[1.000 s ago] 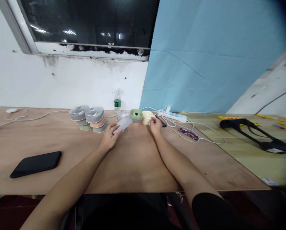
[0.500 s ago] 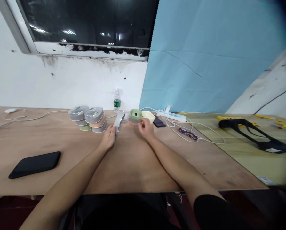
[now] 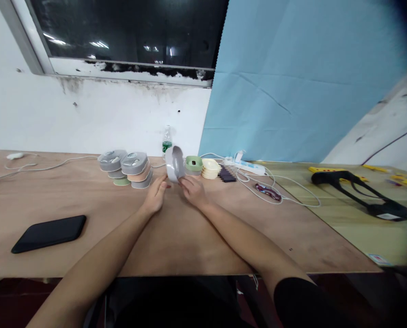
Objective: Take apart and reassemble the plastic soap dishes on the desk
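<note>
A grey bowl-shaped plastic piece (image 3: 175, 165) is held up on edge above the table, its glossy hollow partly showing. My right hand (image 3: 194, 191) pinches its lower right edge. At the lower left side, my left hand (image 3: 155, 195) has its fingers stretched out and thumb apart, the fingertips close to or touching the rim. Just behind the right hand stands a green square-rounded piece (image 3: 194, 163) on a grey one. Beside it is a stack of cream-coloured trays (image 3: 211, 169).
Two stacks of lidded containers (image 3: 134, 165) stand left of my hands. A bottle (image 3: 167, 140) is by the wall. A black phone (image 3: 49, 233) lies front left. To the right are a power strip (image 3: 251, 167), loose cables, a dark red object (image 3: 268, 192) and a black frame (image 3: 358, 193).
The grey piece has turned from edge-on to show its hollow. My right hand has moved left from the cream trays to the piece, and my left hand's grip has loosened.
</note>
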The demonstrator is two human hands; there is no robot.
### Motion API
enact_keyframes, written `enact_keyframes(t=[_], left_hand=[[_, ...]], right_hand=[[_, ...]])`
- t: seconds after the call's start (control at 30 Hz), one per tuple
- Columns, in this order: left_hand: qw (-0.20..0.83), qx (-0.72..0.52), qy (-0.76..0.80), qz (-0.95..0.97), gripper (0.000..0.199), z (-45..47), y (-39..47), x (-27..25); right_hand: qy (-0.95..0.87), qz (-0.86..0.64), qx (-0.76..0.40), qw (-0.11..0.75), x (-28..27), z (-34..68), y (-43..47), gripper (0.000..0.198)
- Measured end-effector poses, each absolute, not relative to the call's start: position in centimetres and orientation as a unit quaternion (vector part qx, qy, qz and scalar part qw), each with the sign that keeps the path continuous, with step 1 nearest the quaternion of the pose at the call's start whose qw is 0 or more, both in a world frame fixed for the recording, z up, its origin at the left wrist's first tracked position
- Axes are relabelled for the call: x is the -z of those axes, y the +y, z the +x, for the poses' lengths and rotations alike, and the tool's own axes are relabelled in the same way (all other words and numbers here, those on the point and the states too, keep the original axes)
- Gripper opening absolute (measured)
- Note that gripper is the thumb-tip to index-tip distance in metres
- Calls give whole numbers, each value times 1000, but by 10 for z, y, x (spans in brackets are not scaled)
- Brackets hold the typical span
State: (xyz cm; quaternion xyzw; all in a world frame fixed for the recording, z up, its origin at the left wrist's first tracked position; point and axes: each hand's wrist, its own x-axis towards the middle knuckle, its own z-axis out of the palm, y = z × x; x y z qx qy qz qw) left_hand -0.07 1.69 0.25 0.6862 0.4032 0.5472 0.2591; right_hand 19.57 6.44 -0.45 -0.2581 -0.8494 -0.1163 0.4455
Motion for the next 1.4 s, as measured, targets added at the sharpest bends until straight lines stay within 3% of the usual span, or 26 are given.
enact_keyframes(t=[0.13,0.23,0.33,0.5,0.6,0.97,1.4], left_hand=[[5,-562,448,695,41,-18,18,-18],[-115,-580,487,642,32,-34,19,-29],[-185,-573,536,591,38,-49,21,-36],[-200,-521,613,560,76,-63,27,-35],[-193,-504,635,554,84,-68,32,-29],[-208,-494,613,580,56,-75,37,-22],[-124,-580,549,589,63,-74,39,-21]], right_hand=[[-767,-325,108,542,0,217,86,28],[-728,-363,111,571,-2,234,100,28],[-709,-391,119,575,-3,245,110,29],[-698,-423,121,565,-9,242,124,32],[-706,-442,108,543,-11,236,131,35],[-742,-447,129,483,1,238,135,41],[-748,-469,136,450,1,238,122,42]])
